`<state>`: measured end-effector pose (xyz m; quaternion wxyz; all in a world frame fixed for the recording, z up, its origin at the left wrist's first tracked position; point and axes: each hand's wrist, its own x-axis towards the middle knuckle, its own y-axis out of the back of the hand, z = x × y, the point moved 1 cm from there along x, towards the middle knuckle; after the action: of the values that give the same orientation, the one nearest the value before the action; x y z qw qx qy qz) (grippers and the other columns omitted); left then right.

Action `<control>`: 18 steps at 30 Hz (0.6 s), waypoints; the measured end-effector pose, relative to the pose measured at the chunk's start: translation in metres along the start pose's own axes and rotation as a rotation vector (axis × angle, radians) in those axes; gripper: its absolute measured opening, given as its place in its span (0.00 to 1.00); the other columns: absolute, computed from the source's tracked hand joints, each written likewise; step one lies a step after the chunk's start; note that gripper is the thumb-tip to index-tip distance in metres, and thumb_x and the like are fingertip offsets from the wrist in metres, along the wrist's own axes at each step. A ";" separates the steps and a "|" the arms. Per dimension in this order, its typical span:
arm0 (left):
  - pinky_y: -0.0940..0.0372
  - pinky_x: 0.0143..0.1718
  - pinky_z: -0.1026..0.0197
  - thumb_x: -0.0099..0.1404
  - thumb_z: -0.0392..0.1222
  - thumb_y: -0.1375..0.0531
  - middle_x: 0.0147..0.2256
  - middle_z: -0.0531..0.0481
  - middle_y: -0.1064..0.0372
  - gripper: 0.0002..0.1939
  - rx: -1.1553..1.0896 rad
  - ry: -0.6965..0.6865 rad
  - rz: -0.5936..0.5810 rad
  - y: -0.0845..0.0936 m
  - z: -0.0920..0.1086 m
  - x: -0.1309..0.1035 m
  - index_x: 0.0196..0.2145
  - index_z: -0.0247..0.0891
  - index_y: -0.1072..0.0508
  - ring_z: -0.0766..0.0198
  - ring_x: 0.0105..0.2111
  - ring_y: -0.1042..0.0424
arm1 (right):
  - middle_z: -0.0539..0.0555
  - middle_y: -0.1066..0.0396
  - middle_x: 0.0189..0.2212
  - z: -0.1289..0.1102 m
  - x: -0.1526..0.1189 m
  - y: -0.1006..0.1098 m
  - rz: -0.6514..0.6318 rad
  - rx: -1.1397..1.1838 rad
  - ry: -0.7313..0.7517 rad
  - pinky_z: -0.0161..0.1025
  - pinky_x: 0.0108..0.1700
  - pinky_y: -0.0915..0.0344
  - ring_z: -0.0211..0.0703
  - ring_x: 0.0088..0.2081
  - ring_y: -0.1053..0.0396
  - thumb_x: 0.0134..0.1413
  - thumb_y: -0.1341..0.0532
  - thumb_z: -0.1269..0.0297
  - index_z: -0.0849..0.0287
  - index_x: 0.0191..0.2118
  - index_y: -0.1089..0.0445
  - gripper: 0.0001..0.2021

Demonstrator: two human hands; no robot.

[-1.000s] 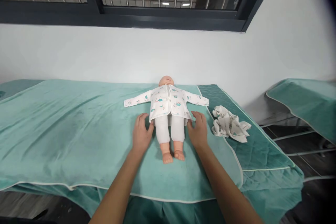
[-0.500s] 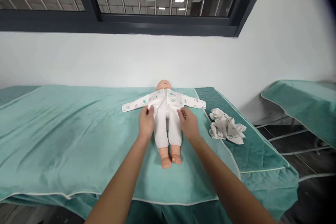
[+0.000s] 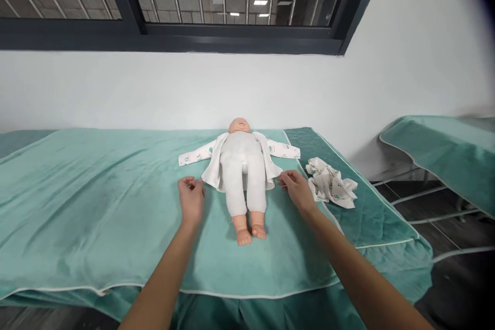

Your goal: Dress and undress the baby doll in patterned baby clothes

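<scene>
Two hands flank a baby doll (image 3: 243, 175) lying face up on the teal towel (image 3: 116, 201): the left hand (image 3: 191, 200), fingers loosely curled, holds nothing just beside the opened printed jacket (image 3: 216, 167), while the right hand (image 3: 296, 191) pinches the jacket's other hem. Near the right hand, a crumpled printed cloth (image 3: 330, 183) lies on the darker teal pad (image 3: 371, 216).
</scene>
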<state>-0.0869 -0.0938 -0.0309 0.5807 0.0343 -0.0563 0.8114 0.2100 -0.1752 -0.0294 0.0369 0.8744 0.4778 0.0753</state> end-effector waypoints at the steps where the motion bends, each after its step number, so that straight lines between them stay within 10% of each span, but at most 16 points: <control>1: 0.40 0.27 0.66 0.60 0.41 0.39 0.28 0.59 0.42 0.14 0.058 -0.054 -0.020 0.001 -0.001 -0.003 0.42 0.41 0.38 0.70 0.24 0.38 | 0.54 0.26 0.32 -0.004 -0.004 0.007 0.007 -0.047 0.040 0.46 0.39 0.31 0.48 0.35 0.28 0.50 0.39 0.50 0.57 0.33 0.31 0.14; 7: 0.39 0.32 0.62 0.65 0.47 0.44 0.30 0.55 0.37 0.11 0.331 -0.249 -0.125 0.000 0.004 -0.020 0.42 0.40 0.34 0.64 0.29 0.35 | 0.61 0.31 0.51 -0.020 -0.012 0.066 0.037 -0.875 0.566 0.53 0.56 0.41 0.56 0.55 0.37 0.59 0.45 0.62 0.57 0.49 0.33 0.13; 12: 0.36 0.38 0.59 0.69 0.46 0.47 0.37 0.49 0.29 0.09 0.449 -0.387 -0.319 0.004 0.014 -0.053 0.40 0.41 0.31 0.61 0.37 0.30 | 0.64 0.35 0.57 -0.005 0.007 0.120 -0.055 -1.282 0.280 0.53 0.50 0.37 0.62 0.53 0.34 0.61 0.46 0.53 0.57 0.57 0.37 0.22; 18: 0.39 0.57 0.47 0.68 0.46 0.42 0.55 0.42 0.34 0.13 0.556 -0.861 -0.655 0.014 0.018 -0.115 0.48 0.42 0.32 0.53 0.57 0.37 | 0.68 0.37 0.58 0.006 0.032 0.159 -0.113 -1.277 0.138 0.47 0.48 0.35 0.59 0.49 0.30 0.57 0.42 0.49 0.57 0.67 0.47 0.35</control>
<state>-0.0635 -0.2085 -0.0275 0.6945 0.5254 -0.0587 0.4879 0.3598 -0.2341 -0.0110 0.5232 0.6469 0.3853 0.3991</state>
